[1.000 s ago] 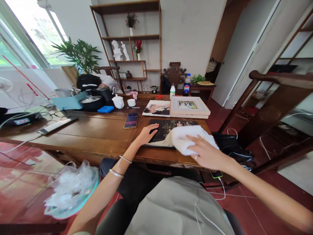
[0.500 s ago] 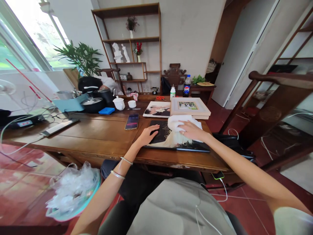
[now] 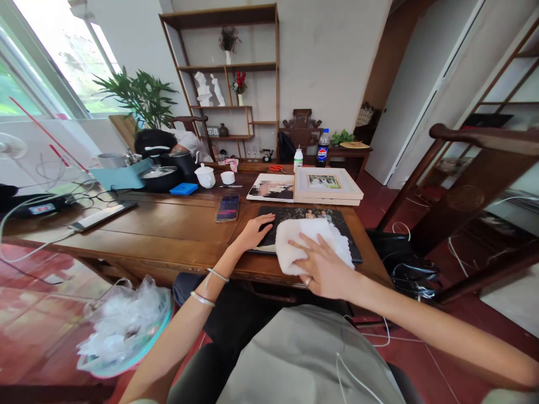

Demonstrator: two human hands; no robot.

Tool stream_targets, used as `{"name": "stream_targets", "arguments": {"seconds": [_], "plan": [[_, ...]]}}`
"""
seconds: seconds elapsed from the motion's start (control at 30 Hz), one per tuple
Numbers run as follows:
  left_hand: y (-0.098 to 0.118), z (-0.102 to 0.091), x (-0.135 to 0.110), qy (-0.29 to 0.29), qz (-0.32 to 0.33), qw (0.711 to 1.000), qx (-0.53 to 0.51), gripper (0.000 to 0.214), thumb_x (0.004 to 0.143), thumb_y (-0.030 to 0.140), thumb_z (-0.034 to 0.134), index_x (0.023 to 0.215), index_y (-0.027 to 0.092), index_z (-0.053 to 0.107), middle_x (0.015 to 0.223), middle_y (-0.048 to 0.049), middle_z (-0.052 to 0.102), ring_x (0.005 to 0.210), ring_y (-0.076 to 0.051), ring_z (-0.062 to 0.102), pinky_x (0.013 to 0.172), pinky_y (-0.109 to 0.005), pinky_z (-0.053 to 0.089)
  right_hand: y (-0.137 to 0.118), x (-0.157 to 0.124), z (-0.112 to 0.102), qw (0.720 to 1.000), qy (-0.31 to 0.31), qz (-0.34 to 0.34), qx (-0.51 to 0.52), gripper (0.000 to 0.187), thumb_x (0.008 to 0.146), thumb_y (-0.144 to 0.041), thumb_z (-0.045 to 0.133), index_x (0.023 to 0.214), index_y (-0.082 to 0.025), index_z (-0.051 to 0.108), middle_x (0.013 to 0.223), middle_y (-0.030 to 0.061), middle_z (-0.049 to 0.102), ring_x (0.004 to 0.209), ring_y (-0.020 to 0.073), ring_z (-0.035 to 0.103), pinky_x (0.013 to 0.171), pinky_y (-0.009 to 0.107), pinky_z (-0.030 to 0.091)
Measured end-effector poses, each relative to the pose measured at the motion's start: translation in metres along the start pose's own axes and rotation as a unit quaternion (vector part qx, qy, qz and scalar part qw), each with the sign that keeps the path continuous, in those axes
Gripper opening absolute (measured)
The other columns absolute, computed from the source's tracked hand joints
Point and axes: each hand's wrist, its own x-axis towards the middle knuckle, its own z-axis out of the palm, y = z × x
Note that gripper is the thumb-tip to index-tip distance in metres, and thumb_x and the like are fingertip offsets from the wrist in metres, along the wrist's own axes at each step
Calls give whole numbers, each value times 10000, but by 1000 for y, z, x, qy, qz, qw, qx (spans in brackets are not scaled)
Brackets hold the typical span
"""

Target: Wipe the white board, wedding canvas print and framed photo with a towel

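Cloth (image 3: 290,230) and right hand (image 3: 328,269) had come back toward the body: half a second earlier they were over the far right part of the photo (image 3: 290,214), and now they lay across its middle and near edge. The left hand (image 3: 255,233) had stayed at the photo's left end, palm down, fingers reaching over the dark surface. Its grip was open, resting there with nothing held in it. The right hand reached in from the side, forearm low and almost straight; its grip was spread too, fingers fanned out on top of the cloth and pressing it down, not closed round it. Two bracelets (image 3: 202,299) circled the left forearm.

On the floor (image 3: 37,314) to the left, a basin (image 3: 156,336) with a turquoise rim was heaped with crumpled clear bags (image 3: 118,325). Toward the left of the bench (image 3: 189,224), a blue bin (image 3: 126,178) had a metal pot (image 3: 113,160) in it. Beside it sat a black pot (image 3: 160,182), then a white teapot (image 3: 205,176) and a cup (image 3: 228,178), whose contents could not be told. Dark liquid showed in the cola bottle (image 3: 323,150).

The photo lay flat near the bench's front edge, right of the phone (image 3: 228,208) and nearer than the pale frame (image 3: 351,193). It was dark, with small figures at its far side; the cloth, thick, white and fluffy, hid much of the rest.
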Motion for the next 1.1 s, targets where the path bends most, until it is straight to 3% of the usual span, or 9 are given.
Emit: {"name": "stream_targets", "arguments": {"seconds": [0.13, 0.3, 0.47, 0.6, 0.87, 0.97, 1.1], "plan": [[1, 0, 0, 1, 3, 1000, -3, 326, 864, 289, 465, 1118, 165, 627, 1239, -86, 598, 1200, -215, 517, 1059, -408, 367, 4, 2, 3, 1000, 11, -20, 10, 349, 767, -217, 514, 1092, -220, 640, 1454, 97, 341, 1346, 355, 195, 1012, 640, 171], [-2, 1, 0, 1, 3, 1000, 3, 327, 864, 298, 470, 1120, 165, 626, 1235, -87, 601, 1198, -211, 519, 1062, -401, 364, 56, 49, 3, 999, 21, 24, -15, 380, 829, -189, 433, 1180, -219, 576, 1303, 121, 518, 1313, 303, 298, 998, 580, 252], [-4, 1, 1, -1, 2, 1000, 6, 342, 864, 301, 465, 1131, 154, 620, 1233, -89, 603, 1201, -210, 516, 1062, -387, 365, 96, 92, 2, 993, 1, 109, -41, 385, 874, -214, 373, 1215, -177, 549, 1311, 161, 493, 1275, 294, 361, 979, 517, 296], [-3, 2, 0, 1, -1, 1000, 3, 340, 865, 291, 466, 1135, 153, 621, 1239, -92, 598, 1202, -218, 515, 1068, -396, 357, 80, 88, 2, 993, 5, 107, -41, 381, 863, -204, 369, 1188, -183, 565, 1264, 159, 527, 1275, 312, 336, 958, 563, 294], [3, -2, 0, -8, 2, 1000, 2, 322, 865, 258, 453, 1122, 181, 632, 1246, -75, 594, 1204, -221, 513, 1053, -400, 370, -5, 34, 7, 999, -1, 13, -51, 367, 809, -272, 473, 1146, -219, 608, 1421, 135, 368, 1299, 401, 230, 946, 661, 223], [3, -2, 0, -9, 4, 1000, 4, 330, 862, 246, 452, 1130, 170, 629, 1248, -81, 592, 1201, -222, 516, 1047, -387, 379, -10, 32, 7, 999, 8, -1, -53, 365, 807, -292, 479, 1140, -217, 608, 1411, 128, 388, 1290, 395, 256, 948, 650, 238], [1, -1, 0, -10, 3, 1000, 5, 329, 860, 234, 454, 1129, 168, 631, 1245, -80, 595, 1210, -219, 508, 1057, -381, 365, 14, 49, 3, 999, 23, 14, -41, 341, 801, -224, 456, 1103, -229, 614, 1321, 88, 502, 1258, 335, 331, 958, 576, 289]]}}
